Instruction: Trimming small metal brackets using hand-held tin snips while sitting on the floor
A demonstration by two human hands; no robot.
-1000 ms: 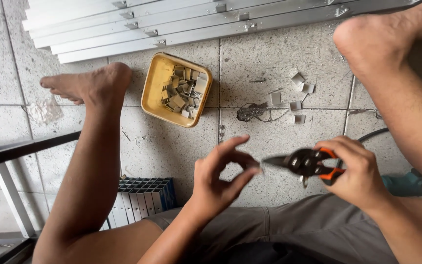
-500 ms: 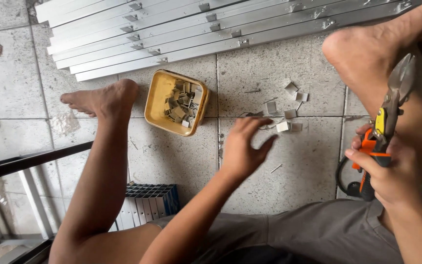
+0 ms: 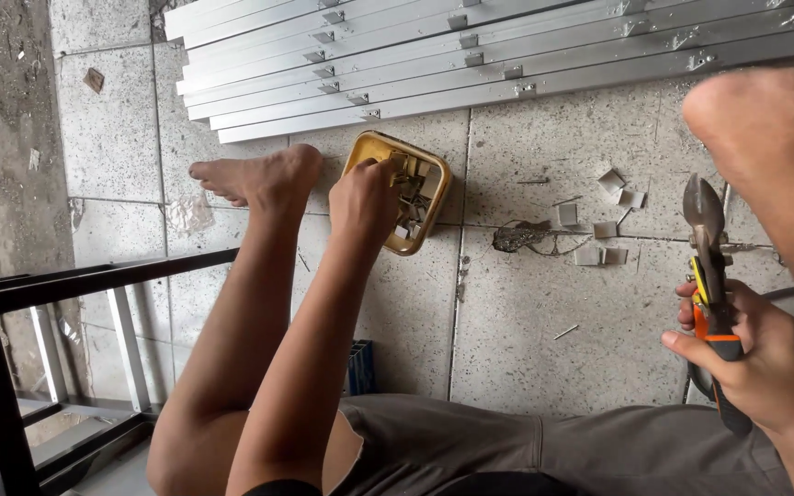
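Your left hand (image 3: 365, 197) is down in the square yellow tray (image 3: 426, 213) on the tiled floor (image 3: 516, 312), just beside your left foot (image 3: 259, 179). The fingers curl in among the small metal clips (image 3: 413, 193) that fill the tray, but the back of the hand hides the fingertips, so you cannot tell whether a clip is pinched yet or the fingers are only feeling for one.

Your right hand (image 3: 751, 363) is closed around the orange-and-black handles of the tin snips (image 3: 709, 276), held upright with the grey blades pointing away from you and apparently shut. It hangs off to the right, well apart from the tray, next to your raised right leg (image 3: 774, 138).

The step in hand looks like picking a single clip out of the tray while the snips wait. The move that follows likely calls for a clean pinch on one piece only, since the clips lie jumbled and may catch on one another.

Beyond the tray lies a stack of long aluminium profiles (image 3: 507, 55), each with a small bracket fixed on it. Between tray and snips, cut metal scraps (image 3: 599, 230) and a tangle of wire (image 3: 521, 236) are scattered on the tiles. A dark metal frame (image 3: 66, 285) stands at your left.
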